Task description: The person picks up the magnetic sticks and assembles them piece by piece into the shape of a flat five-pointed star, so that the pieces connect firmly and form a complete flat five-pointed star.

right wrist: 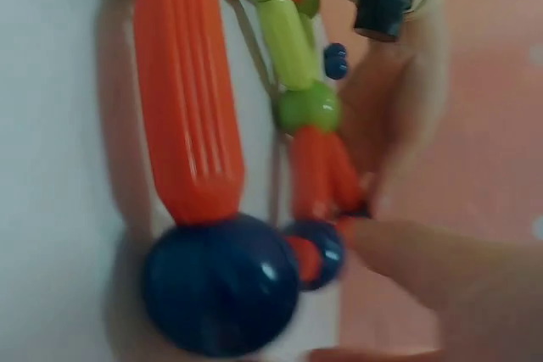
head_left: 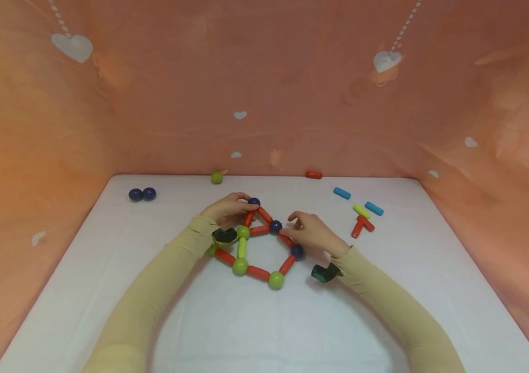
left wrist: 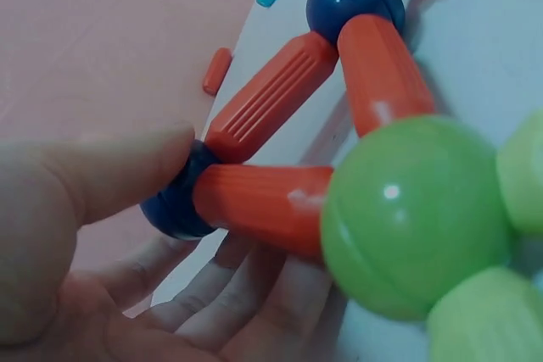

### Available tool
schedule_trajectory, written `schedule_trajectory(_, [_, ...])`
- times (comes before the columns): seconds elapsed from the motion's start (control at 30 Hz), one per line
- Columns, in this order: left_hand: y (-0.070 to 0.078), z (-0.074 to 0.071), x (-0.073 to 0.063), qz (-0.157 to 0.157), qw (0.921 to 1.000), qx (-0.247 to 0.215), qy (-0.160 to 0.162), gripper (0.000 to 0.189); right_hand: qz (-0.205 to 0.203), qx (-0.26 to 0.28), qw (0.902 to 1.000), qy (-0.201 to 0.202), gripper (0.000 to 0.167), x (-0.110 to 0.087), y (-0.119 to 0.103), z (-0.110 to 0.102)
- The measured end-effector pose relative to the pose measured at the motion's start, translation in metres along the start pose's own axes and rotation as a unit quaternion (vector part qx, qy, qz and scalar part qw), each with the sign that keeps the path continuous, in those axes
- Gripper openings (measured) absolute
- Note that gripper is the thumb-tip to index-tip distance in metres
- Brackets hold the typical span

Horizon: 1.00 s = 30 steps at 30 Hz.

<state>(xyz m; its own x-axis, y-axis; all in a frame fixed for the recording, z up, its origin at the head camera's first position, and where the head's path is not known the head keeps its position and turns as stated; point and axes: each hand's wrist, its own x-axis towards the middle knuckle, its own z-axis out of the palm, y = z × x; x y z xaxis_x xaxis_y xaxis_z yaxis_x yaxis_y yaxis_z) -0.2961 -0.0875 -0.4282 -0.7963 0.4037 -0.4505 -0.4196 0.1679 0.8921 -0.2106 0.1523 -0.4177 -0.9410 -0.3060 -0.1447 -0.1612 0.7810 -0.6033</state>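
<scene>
A frame of red rods [head_left: 258, 273], one yellow-green rod [head_left: 242, 248], dark blue balls and green balls [head_left: 276, 280] stands between the two hands. Thumb and fingers of my left hand [head_left: 229, 207] pinch the far blue ball [left wrist: 174, 201], from which two red rods [left wrist: 276, 95] run toward a second blue ball [left wrist: 352, 2] and a green ball [left wrist: 416, 218]. My right hand [head_left: 313, 233] has its thumb beside that second blue ball [head_left: 275, 226], index finger raised apart from it. Below this hand sits a third blue ball [right wrist: 221, 286].
Two blue balls [head_left: 143, 195] lie at the back left, a green ball [head_left: 216, 177] at the back edge. Loose red rods [head_left: 313, 175], blue rods [head_left: 342, 193] and a yellow rod [head_left: 361, 211] lie at the right. An orange cloth [head_left: 264, 77] surrounds the white table [head_left: 227, 331].
</scene>
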Motion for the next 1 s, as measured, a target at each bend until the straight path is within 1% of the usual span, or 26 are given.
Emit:
schedule_trajectory(0.07, [0.001,-0.002,0.000,0.002,0.9996,0.027,0.002,0.042,0.036,-0.010,0.9991,-0.018,0.044,-0.014,0.002,-0.001])
schedule_trajectory(0.13, [0.003,-0.004,0.000,0.009,0.9982,0.058,0.010,0.043,0.060,-0.002,0.9973,-0.043,0.043,-0.025,0.004,0.002])
schedule_trajectory(0.2, [0.005,-0.007,0.000,0.015,0.9967,0.078,0.018,0.045,0.065,0.023,0.9959,-0.059,0.041,-0.031,0.005,0.007])
schedule_trajectory(0.3, [0.007,-0.010,-0.001,0.022,0.9972,0.070,0.018,0.045,0.055,0.069,0.9943,-0.060,0.035,-0.033,0.006,0.013])
schedule_trajectory(0.33, [0.007,-0.011,-0.001,0.024,0.9977,0.063,0.012,0.045,0.055,0.078,0.9939,-0.056,0.033,-0.032,0.007,0.013])
schedule_trajectory(0.4, [0.005,-0.015,0.000,0.021,0.9993,0.031,-0.004,0.044,0.056,0.091,0.9932,-0.047,0.031,-0.029,0.008,0.012])
schedule_trajectory(0.43, [0.003,-0.017,0.000,0.022,0.9993,0.028,-0.009,0.043,0.060,0.098,0.9923,-0.046,0.031,-0.027,0.009,0.010])
schedule_trajectory(0.5, [0.000,-0.022,-0.001,0.014,0.9996,0.021,-0.009,0.038,0.069,0.108,0.9907,-0.043,0.033,-0.022,0.011,0.006])
schedule_trajectory(0.53, [-0.002,-0.026,-0.003,0.009,0.9999,0.009,-0.010,0.036,0.072,0.111,0.9904,-0.041,0.035,-0.019,0.012,0.004])
schedule_trajectory(0.57, [-0.004,-0.029,-0.005,0.006,0.9999,0.003,-0.010,0.034,0.074,0.114,0.9900,-0.037,0.037,-0.017,0.013,0.001])
schedule_trajectory(0.63, [-0.008,-0.034,-0.011,0.006,1.0000,0.004,-0.007,0.031,0.079,0.117,0.9895,-0.031,0.039,-0.010,0.016,-0.004])
schedule_trajectory(0.7, [-0.011,-0.038,-0.019,0.005,0.9998,-0.011,-0.018,0.030,0.075,0.110,0.9909,-0.024,0.039,-0.003,0.019,-0.008])
schedule_trajectory(0.77, [-0.016,-0.040,-0.028,0.011,0.9994,-0.005,-0.033,0.029,0.070,0.102,0.9921,-0.019,0.039,0.004,0.022,-0.012])
schedule_trajectory(0.87, [-0.021,-0.043,-0.041,0.009,0.9984,0.022,-0.052,0.030,0.053,0.083,0.9950,-0.018,0.039,0.016,0.024,-0.016])
schedule_trajectory(0.93, [-0.022,-0.044,-0.048,0.002,0.9967,0.054,-0.060,0.029,0.042,0.070,0.9965,-0.015,0.039,0.024,0.024,-0.017])
schedule_trajectory(1.0, [-0.020,-0.045,-0.053,-0.009,0.9933,0.096,-0.065,0.028,0.030,0.059,0.9978,-0.012,0.040,0.029,0.022,-0.018])
